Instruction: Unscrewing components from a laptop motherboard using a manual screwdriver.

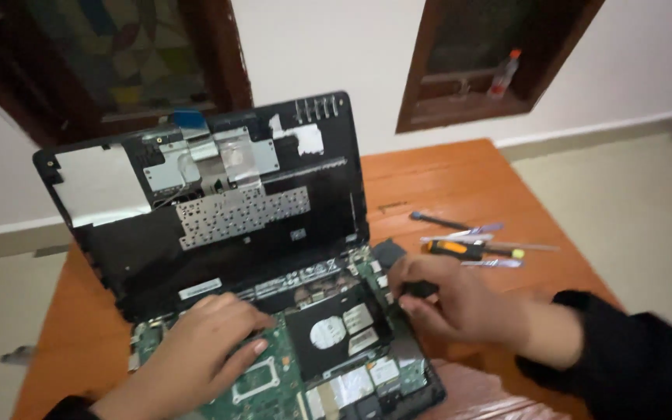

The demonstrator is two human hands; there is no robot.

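My left hand (200,342) lies flat on the green circuit board (262,381) of the opened laptop (274,342), fingers (246,323) spread toward the middle. My right hand (460,303) pinches a small black part (418,289) at the laptop's right edge. The lifted keyboard panel (204,202) stands tilted behind both hands, its underside facing me. On the wooden tabletop (445,179), right of my hand, lie an orange-handled screwdriver (460,249) and a few thin tools (476,232).

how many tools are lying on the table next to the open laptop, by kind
screwdriver with orange and black handle: 1
thin black tool: 1
slim metal tools, tweezer-like, blurred: 2
total: 4, all on the wooden table beyond the right hand
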